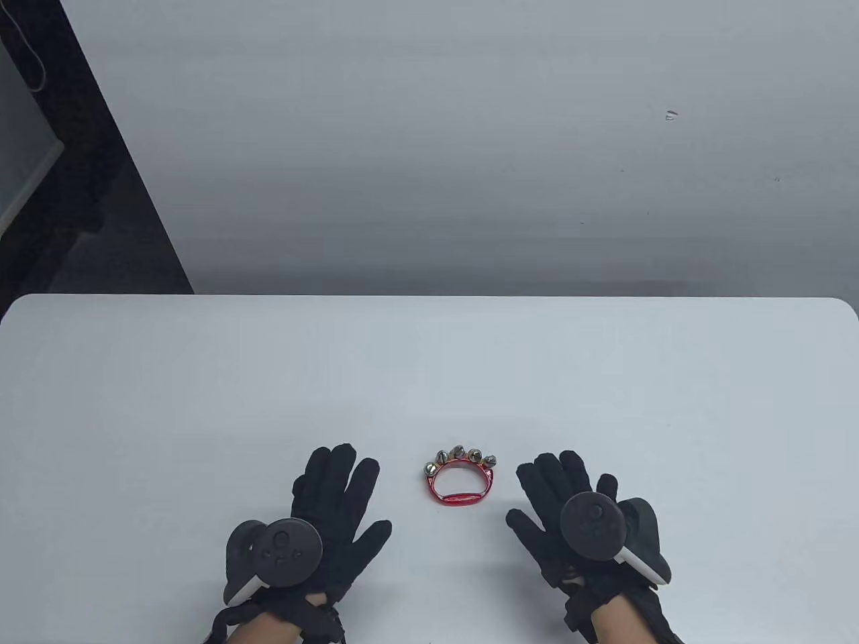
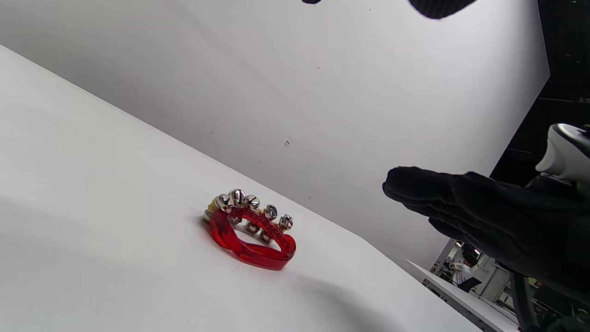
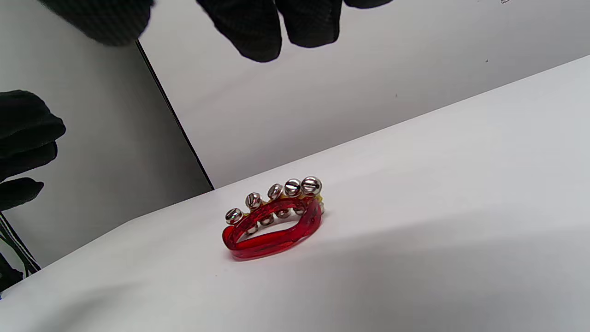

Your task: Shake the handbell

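A red plastic handbell point(image 1: 462, 480) lies flat on the white table point(image 1: 429, 376), with several silver jingle bells along its far edge. It also shows in the left wrist view point(image 2: 251, 235) and in the right wrist view point(image 3: 275, 219). My left hand point(image 1: 335, 500) is to its left, open, fingers spread, holding nothing. My right hand point(image 1: 560, 490) is to its right, open and holding nothing. In the left wrist view the right hand point(image 2: 461, 203) hovers above the table. Neither hand touches the handbell.
The table's far edge point(image 1: 429, 296) runs across the middle of the table view, with a grey wall point(image 1: 470, 134) behind it. A dark gap point(image 1: 80, 201) lies at the far left.
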Available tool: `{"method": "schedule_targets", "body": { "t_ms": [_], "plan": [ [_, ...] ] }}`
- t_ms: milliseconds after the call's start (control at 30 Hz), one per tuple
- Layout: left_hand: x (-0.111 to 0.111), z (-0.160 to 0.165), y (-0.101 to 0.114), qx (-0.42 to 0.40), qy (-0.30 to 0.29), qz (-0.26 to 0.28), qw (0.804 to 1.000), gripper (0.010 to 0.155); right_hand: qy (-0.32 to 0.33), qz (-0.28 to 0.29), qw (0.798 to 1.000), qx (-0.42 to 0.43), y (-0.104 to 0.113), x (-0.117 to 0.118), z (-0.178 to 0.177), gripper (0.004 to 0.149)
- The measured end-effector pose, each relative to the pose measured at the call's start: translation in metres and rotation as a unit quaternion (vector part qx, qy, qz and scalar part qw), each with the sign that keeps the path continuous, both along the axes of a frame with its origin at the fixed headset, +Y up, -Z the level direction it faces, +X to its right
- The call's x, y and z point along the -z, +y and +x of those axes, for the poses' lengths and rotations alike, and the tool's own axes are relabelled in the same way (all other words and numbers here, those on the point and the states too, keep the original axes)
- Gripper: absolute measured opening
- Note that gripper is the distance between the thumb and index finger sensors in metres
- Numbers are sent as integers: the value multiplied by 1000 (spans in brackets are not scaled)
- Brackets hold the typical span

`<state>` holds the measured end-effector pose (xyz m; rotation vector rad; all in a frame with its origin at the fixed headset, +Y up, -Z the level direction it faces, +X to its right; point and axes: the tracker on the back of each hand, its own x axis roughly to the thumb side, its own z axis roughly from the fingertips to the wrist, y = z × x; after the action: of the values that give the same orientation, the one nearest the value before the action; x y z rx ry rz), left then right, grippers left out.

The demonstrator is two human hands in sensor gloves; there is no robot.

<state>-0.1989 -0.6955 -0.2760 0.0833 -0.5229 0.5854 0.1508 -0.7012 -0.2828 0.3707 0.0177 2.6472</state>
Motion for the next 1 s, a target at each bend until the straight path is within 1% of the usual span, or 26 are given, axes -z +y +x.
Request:
{"method": "schedule_targets", "body": {
  "t_ms": [433,767,900,1000],
  "plan": [
    [-3,1,3,-7,0,14,1000,78,-7,-3,1000,13,1,-1,2,75],
    [-3,0,11,-23,4,24,999,78,-16,7,999,33,7,-1,10,75],
    [1,7,16,-20,5,22,1000,78,-20,15,999,46,11,-1,15,76],
    [5,29,26,3,-6,25,1000,78,-28,26,997,62,16,-2,21,76]
  ]
}}
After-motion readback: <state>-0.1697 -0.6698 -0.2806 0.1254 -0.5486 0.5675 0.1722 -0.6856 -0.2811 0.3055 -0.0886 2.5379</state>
